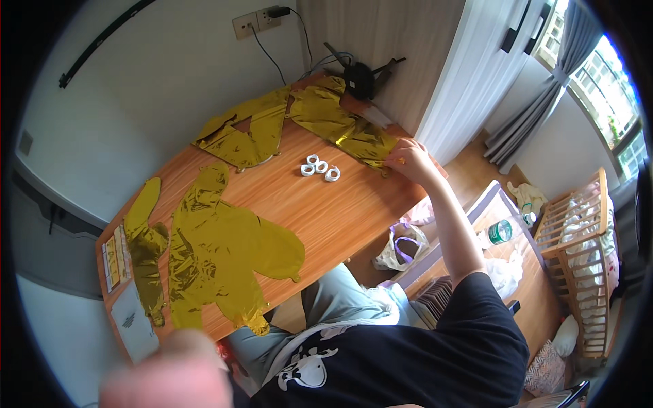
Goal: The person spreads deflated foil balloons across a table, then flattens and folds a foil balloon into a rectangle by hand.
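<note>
My right hand (412, 162) reaches to the table's far right edge. Its fingers are pinched at the end of a flat gold foil balloon (326, 117). My left hand (170, 374) is close to the camera at the lower left, so blurred that its fingers do not show. Near the table's front edge lies a large, wrinkled, uninflated gold foil balloon (224, 238). A narrower gold foil piece (144, 245) is to its left. Another flat gold foil balloon (248, 132) lies toward the back. Several small white ribbon rolls (320, 166) sit mid-table.
At the table's back corner stands a black router (359, 80), with cables running to a wall socket (256, 24). Flat packages (132, 319) lie at the left edge. Right of the table are a plastic bag (401, 251), a low table with a bottle (500, 232), and a wooden crib (575, 231).
</note>
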A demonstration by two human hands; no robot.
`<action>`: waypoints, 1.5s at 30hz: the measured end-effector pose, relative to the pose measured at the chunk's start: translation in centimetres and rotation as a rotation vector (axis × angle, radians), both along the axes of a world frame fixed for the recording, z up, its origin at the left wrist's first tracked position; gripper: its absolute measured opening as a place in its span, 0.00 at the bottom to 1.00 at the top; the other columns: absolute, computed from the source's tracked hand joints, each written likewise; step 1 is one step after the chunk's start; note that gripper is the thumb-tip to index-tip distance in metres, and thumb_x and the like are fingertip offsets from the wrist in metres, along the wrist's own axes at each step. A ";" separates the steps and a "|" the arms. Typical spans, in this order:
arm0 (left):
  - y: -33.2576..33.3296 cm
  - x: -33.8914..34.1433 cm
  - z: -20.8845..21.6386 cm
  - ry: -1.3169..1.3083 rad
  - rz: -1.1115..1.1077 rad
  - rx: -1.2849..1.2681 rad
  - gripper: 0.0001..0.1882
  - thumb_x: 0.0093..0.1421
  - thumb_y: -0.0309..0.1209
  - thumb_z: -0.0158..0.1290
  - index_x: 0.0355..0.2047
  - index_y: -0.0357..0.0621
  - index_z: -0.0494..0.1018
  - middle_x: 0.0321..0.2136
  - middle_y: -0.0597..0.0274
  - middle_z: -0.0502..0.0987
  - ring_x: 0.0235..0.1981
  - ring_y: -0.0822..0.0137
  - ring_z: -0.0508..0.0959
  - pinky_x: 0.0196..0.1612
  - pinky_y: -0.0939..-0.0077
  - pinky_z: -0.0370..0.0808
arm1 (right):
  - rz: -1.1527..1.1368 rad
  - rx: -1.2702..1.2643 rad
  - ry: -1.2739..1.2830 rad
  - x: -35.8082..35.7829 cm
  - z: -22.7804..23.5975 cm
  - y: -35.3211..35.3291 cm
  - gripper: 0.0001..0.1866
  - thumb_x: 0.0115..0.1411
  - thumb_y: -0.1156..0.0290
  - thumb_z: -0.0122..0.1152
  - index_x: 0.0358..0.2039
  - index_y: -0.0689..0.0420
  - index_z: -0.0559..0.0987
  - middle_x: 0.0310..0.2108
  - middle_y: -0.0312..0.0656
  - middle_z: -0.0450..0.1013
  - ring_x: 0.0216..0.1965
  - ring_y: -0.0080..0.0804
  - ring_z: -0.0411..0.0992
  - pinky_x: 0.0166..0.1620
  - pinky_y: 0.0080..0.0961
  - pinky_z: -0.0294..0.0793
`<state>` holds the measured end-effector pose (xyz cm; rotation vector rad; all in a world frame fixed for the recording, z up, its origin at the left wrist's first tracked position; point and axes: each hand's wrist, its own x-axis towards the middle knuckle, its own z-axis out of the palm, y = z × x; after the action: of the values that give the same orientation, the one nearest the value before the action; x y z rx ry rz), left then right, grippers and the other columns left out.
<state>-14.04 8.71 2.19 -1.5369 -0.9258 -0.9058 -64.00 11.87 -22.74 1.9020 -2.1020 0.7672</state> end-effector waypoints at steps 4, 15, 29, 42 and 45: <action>-8.0 -15.0 -10.8 -0.396 1.007 0.380 0.14 0.64 0.27 0.50 0.49 0.41 0.75 0.45 0.55 0.77 0.44 0.55 0.77 0.47 0.61 0.74 | 0.001 0.068 -0.177 -0.7 0.9 0.8 0.08 0.56 0.66 0.73 0.34 0.56 0.89 0.39 0.41 0.80 0.48 0.40 0.76 0.54 0.36 0.74; -15.0 -33.1 -22.2 -1.237 1.539 -0.479 0.23 0.62 0.40 0.64 0.57 0.54 0.79 0.49 0.61 0.78 0.52 0.60 0.78 0.50 0.64 0.77 | -0.106 -0.104 -0.322 0.2 -1.2 0.1 0.07 0.57 0.64 0.71 0.30 0.53 0.88 0.38 0.37 0.80 0.48 0.41 0.76 0.54 0.39 0.72; -17.4 -36.6 -23.5 -1.845 1.152 -0.156 0.09 0.62 0.33 0.65 0.36 0.41 0.83 0.27 0.65 0.84 0.28 0.75 0.78 0.36 0.75 0.74 | -0.024 -0.342 -0.193 1.2 1.2 1.8 0.10 0.58 0.70 0.71 0.39 0.58 0.81 0.46 0.45 0.76 0.49 0.47 0.75 0.54 0.35 0.73; -16.4 -36.8 -23.2 -1.528 1.333 -0.214 0.20 0.53 0.34 0.70 0.46 0.46 0.78 0.41 0.60 0.81 0.40 0.62 0.81 0.42 0.66 0.76 | -0.182 -0.256 -0.633 0.5 -0.1 0.2 0.12 0.62 0.69 0.69 0.43 0.63 0.85 0.37 0.51 0.82 0.37 0.45 0.82 0.44 0.34 0.81; -15.9 -36.7 -23.1 -1.280 1.628 -0.252 0.25 0.52 0.41 0.72 0.47 0.50 0.75 0.44 0.64 0.77 0.47 0.58 0.78 0.46 0.61 0.74 | -0.268 -0.235 -0.676 -0.2 0.3 -0.4 0.11 0.62 0.68 0.70 0.37 0.64 0.85 0.34 0.49 0.82 0.36 0.38 0.81 0.42 0.31 0.79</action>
<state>-50.76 -7.21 -20.91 0.2256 -2.5957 -0.3583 -64.25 11.48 -22.43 1.3057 -2.4020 1.6736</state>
